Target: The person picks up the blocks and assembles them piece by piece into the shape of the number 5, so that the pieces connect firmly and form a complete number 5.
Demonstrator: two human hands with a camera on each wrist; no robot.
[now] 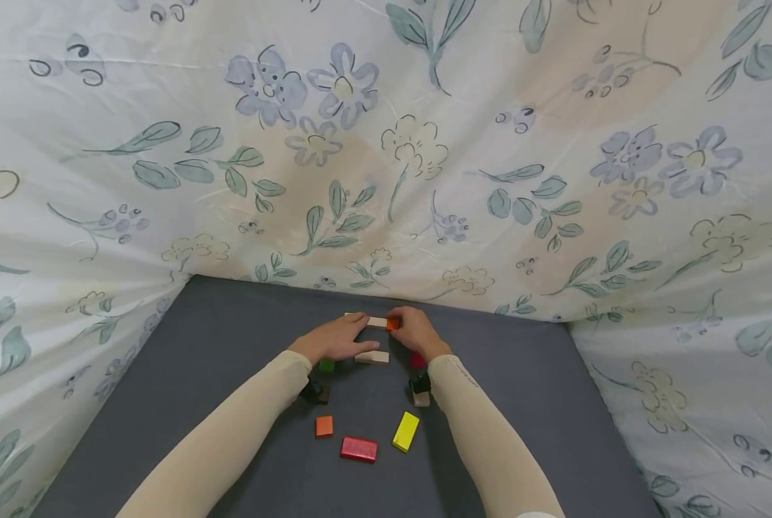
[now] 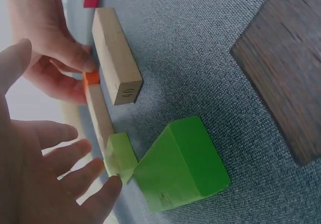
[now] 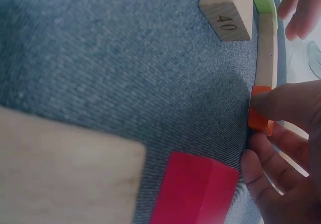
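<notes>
At the mat's nine o'clock side, your left hand lies flat with fingers straight and relaxed, gripping nothing; its fingertips touch the light green block that forms the left end of a row near the mat's far edge. Just at that hand's six o'clock sits the green wedge, close beside the light green block; whether they touch is hard to tell. Moving right, the row runs on as a thin natural wood plank, with a thicker numbered wood block lying near it at six o'clock, apart from the row. At the row's three o'clock end, your right hand pinches the small orange block between thumb and fingertips, pressing it against the plank's end. A red block lies just at that hand's six o'clock.

You seem to be in the step of closing up the row: bracing the left end while seating the orange piece on the right. The next move likely calls for a gentle, level push along the row, keeping the left fingers firm so the plank does not skew, then letting go cleanly.
</notes>
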